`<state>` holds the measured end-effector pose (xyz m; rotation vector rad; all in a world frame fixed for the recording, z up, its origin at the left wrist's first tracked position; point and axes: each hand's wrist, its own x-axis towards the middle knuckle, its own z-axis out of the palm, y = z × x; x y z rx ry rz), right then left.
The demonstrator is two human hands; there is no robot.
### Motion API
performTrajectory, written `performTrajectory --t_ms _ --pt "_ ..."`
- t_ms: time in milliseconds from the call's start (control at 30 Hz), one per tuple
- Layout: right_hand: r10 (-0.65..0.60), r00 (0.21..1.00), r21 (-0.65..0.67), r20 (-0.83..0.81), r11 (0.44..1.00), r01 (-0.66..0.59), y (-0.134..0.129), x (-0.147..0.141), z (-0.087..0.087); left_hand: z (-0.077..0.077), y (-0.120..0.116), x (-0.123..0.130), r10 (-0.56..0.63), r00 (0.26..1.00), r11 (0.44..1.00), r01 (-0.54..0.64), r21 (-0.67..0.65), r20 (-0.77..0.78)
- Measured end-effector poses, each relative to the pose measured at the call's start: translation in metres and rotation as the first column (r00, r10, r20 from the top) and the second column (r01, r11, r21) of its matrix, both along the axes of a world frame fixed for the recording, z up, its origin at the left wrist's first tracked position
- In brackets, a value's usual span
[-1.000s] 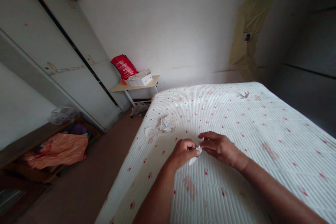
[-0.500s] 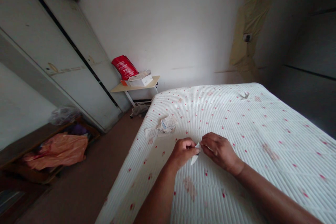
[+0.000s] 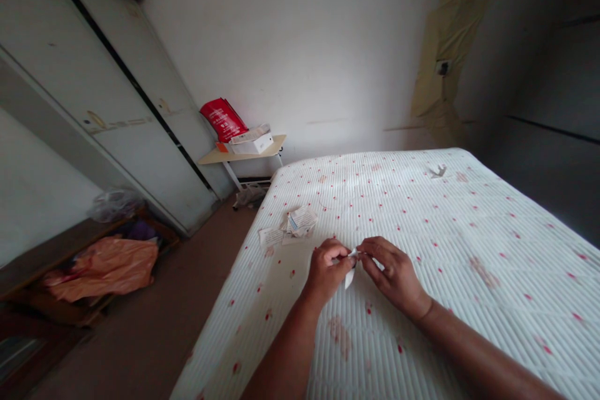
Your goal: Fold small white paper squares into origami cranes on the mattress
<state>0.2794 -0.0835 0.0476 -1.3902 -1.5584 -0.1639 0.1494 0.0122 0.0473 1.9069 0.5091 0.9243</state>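
Observation:
Over the bed my left hand (image 3: 328, 265) pinches a small folded piece of paper (image 3: 349, 277) between thumb and forefinger. One pointed end of the paper hangs below the thumb. My right hand (image 3: 394, 272) meets it from the other side, thumb and fingertips pinched at the paper's upper end. The fingers hide much of the paper. Beyond my left hand, several printed paper pieces (image 3: 302, 221) lie in a loose pile near the bed's left edge. A small folded paper shape (image 3: 439, 171) rests at the far right of the bed.
The bed (image 3: 375, 212) has a white ribbed cover with red dots. A side table (image 3: 215, 156) holds a red bag (image 3: 224, 119) and a white box (image 3: 253, 144). A wardrobe (image 3: 117, 87) lines the left wall; orange cloth (image 3: 107, 265) lies on a low wooden unit.
The folded paper has turned so its hanging end points more straight down. My right hand's fingers have shifted slightly at the paper's upper end. My left hand keeps its pinch.

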Motion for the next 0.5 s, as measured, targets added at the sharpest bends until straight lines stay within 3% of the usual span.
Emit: performTrajectory --t_ms 300,500 --pt "-0.063 0.995 0.062 0.073 0.996 0.059 0.0002 -0.0021 0.003 -0.0006 -0.0025 0.0015 0.048 0.997 0.987 -0.056 0.153 0.057" --pt "-0.099 0.994 0.082 0.037 0.992 0.095 0.0001 -0.0065 0.0052 -0.0004 -0.0039 0.0015 0.065 0.996 0.973 -0.077 0.22 0.059"
